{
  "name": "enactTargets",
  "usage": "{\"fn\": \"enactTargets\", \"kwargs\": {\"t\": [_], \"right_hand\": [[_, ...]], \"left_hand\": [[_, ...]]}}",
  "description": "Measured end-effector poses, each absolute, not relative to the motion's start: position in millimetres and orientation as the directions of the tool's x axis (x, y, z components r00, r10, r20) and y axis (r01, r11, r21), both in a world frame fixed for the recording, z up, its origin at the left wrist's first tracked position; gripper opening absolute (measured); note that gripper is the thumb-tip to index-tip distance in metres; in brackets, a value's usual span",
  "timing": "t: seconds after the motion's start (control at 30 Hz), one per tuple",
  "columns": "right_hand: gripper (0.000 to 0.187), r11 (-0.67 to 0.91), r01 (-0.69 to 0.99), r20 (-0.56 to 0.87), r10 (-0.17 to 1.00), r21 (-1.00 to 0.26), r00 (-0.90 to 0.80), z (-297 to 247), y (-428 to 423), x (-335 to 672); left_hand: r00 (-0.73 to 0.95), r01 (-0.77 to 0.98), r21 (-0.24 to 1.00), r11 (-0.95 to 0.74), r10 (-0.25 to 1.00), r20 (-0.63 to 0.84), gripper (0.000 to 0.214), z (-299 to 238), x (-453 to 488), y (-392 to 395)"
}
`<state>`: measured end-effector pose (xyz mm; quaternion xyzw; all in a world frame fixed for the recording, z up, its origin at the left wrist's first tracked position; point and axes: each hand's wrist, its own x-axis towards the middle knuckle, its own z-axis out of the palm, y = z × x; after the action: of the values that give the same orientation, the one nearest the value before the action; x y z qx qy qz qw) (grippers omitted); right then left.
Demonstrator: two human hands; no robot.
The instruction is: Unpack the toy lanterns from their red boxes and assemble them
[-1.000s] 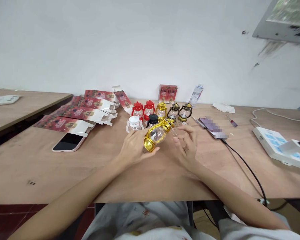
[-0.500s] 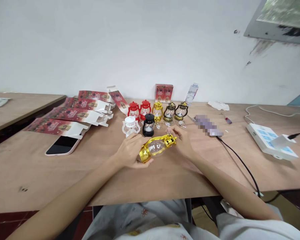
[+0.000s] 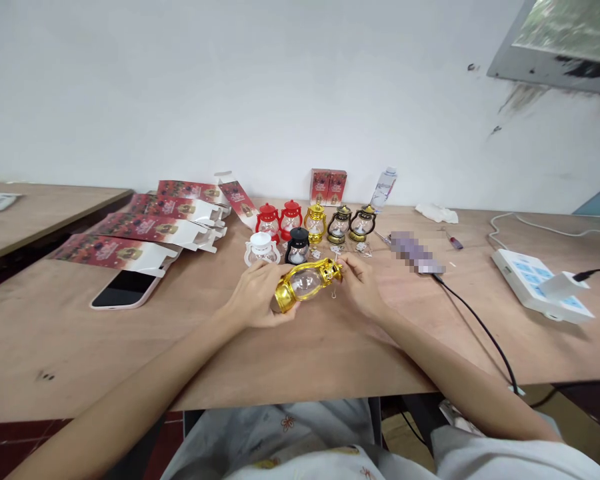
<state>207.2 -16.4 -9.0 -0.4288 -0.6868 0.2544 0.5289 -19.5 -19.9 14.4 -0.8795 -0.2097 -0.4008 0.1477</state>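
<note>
A small gold lantern [image 3: 307, 283] with a clear globe lies tilted on its side above the table, its base to the left. My left hand [image 3: 257, 293] is closed around the base end. At the lantern's top, the fingers of my right hand [image 3: 361, 283] are pinched at the cap. A thin wire hook [image 3: 333, 294] dangles just below that end. Behind my hands stand a white lantern [image 3: 261, 248] and a black lantern [image 3: 298, 247], both partly covered from below. Farther back are red lanterns [image 3: 291, 219], another gold lantern [image 3: 315, 223] and black-and-gold lanterns [image 3: 363, 223].
Flattened red printed boxes [image 3: 130, 227] overlap at the left, with a phone [image 3: 124, 289] beside them. Two red boxes [image 3: 329, 187] and a bottle [image 3: 383, 188] stand by the wall. At right lie a blurred purple item [image 3: 415, 251], a power strip [image 3: 543, 287] and cables.
The gold lantern has shifted slightly up and left, carried by both hands. A wire hook now shows hanging below its top end, and my right fingers have moved to the cap's tip.
</note>
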Motion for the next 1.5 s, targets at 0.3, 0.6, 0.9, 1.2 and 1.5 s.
{"fn": "enactTargets", "kwargs": {"t": [0.3,0.6,0.9,1.2,1.5], "right_hand": [[0.03,0.406,-0.015,0.394,0.893,-0.914,0.218,-19,0,211],[0.025,0.51,0.607,0.674,0.737,-0.609,0.058,-18,-3,219],[0.016,0.651,0.748,0.421,0.646,0.132,-0.637,-10,-16,211],[0.023,0.792,0.601,0.699,0.369,0.108,-0.612,-1,-23,213],[0.007,0.883,0.466,0.892,0.248,-0.048,-0.377,-6,-45,187]], "left_hand": [[0.297,0.568,0.148,-0.809,0.369,0.881,0.053,0,-22,-18],[0.283,0.622,-0.041,-0.782,0.175,0.943,0.056,21,-24,-19],[0.233,0.692,-0.067,-0.719,0.134,0.963,0.05,14,-26,-25],[0.465,0.594,-0.069,-0.802,0.272,0.842,0.044,18,-20,-27],[0.627,0.529,-0.162,-0.833,0.255,0.737,0.038,12,-13,-29]]}}
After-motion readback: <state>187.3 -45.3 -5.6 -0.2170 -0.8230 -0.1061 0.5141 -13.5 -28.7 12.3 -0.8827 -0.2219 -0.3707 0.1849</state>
